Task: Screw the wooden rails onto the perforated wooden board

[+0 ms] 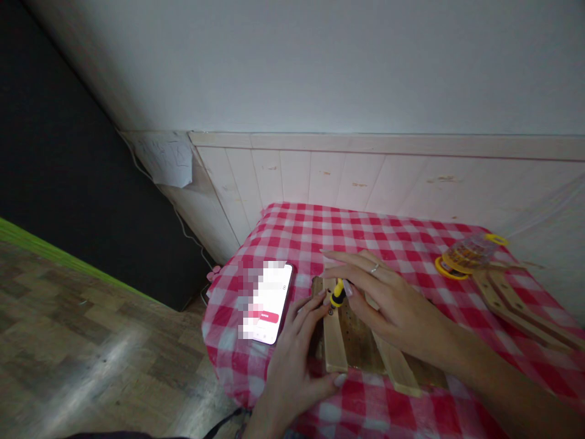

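Head view: spreading out all round the grip is a table in a red-and-white checked cloth [320,216]. Directly beneath both hands lies a dark brown wooden board [361,344], its surface blotchy and dotted with small holes. Well off to the right of the grip rest angled wooden pieces [505,297], lighter in tone, with dark round marks along them. The right hand [393,299] arches over the board from the right; the left hand [292,360] comes in from the near left. Across the board run two pale, smooth strips: the first strip [336,350] directly below the grip, the second strip [400,369] to its right, partly under the right hand. Left of the grip, just beside the left hand, lies a lit phone [273,302]; beyond and right is a clear container [470,253] with yellow ends, tipped over. Pinched narrowly in the right fingers is a short yellow-and-black screwdriver [338,294], slightly tilted, its lower end at the first strip's far part. Left fingertips press close beside it, thumb at the strip's near end. Smallest is a ring [375,268] on the right hand.
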{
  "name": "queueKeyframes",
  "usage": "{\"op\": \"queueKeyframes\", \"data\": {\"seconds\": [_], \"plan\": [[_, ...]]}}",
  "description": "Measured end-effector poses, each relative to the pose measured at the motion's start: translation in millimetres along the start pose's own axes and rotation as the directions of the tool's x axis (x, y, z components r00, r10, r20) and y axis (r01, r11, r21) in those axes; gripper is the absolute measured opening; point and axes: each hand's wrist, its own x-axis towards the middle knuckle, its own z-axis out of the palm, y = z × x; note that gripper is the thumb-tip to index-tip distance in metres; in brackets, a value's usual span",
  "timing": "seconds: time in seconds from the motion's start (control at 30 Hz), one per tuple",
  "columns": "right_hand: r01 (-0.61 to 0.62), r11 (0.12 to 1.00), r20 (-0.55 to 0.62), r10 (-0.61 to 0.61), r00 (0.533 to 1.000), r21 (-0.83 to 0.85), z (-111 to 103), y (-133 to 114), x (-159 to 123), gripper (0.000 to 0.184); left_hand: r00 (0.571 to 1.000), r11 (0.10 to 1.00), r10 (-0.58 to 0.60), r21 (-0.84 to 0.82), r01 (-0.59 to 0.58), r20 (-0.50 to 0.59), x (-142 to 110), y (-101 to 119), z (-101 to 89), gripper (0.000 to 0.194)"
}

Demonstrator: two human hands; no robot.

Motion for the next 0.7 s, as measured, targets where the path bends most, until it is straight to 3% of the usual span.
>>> {"op": "queueKeyframes", "data": {"seconds": [0.2,0.47,0.6,0.7], "plan": [[-0.014,0.997,-0.007,0.014,1.0,0.071,4.5,-2.0,2.5,0.02,1.0,1.0,0.003,0.01,-0.002,-0.019,-0.3,1.4,0.2,0.073],[-0.175,0.982,0.053,0.171,0.984,0.069,2.5,-1.1,-3.3,0.042,1.0,1.0,0.001,-0.004,-0.001,0.001,2.3,2.7,-1.6,0.075],[-0.089,0.99,0.121,0.075,0.99,0.114,-1.9,-4.2,-4.7,0.045,1.0,1.0,-0.005,-0.001,0.005,0.001,1.5,2.1,-1.5,0.074],[-0.068,0.991,0.101,0.056,0.993,0.116,-0.3,-6.5,-2.3,0.036,1.0,1.0,0.002,0.008,-0.002,0.003,-0.7,-1.1,-0.2,0.075]]}}
